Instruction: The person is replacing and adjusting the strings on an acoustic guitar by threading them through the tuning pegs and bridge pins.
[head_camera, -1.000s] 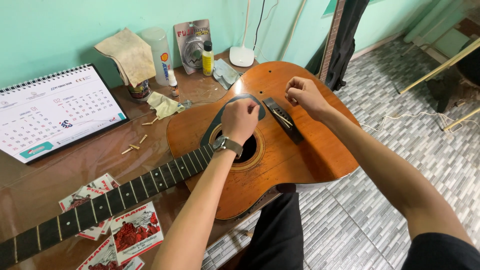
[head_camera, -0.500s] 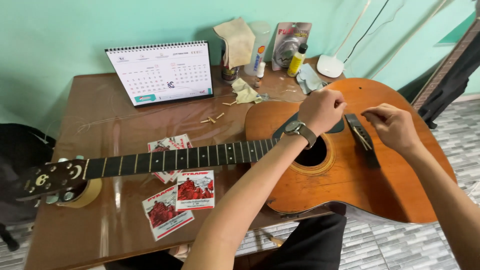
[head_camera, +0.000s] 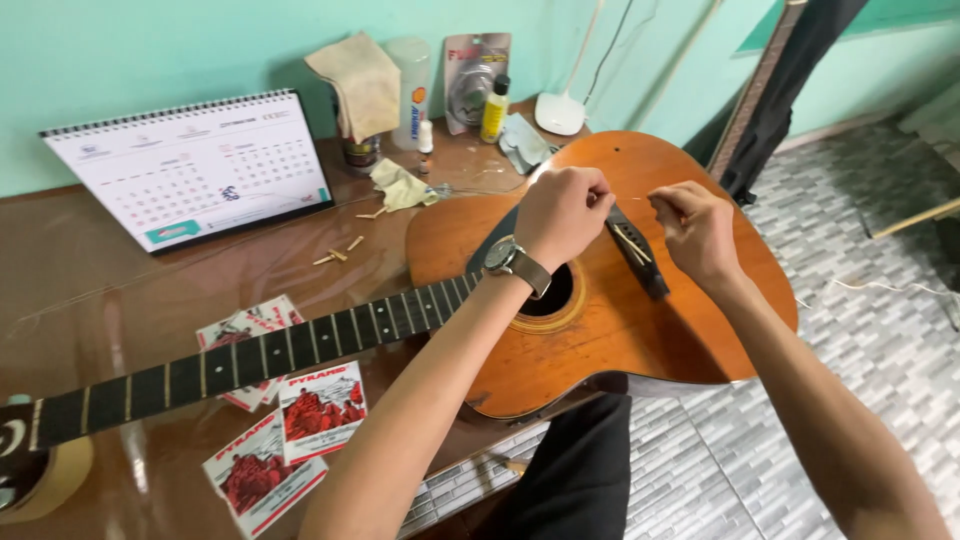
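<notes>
An orange-brown acoustic guitar lies flat on a brown table, its dark neck running left. My left hand, with a wristwatch, is closed above the sound hole near the dark bridge. My right hand is just right of the bridge, fingers pinched. A thin guitar string stretches between the two hands. Several small bridge pins lie on the table beside the guitar body.
A desk calendar stands at the back left. Red and white string packets lie under the neck. Cloths, a yellow bottle, a blister pack and a white device line the green wall. Grey tiled floor lies right.
The view has shifted back toward the guitar body. Both hands have drawn together over the bridge, and a thin string now shows between them.
</notes>
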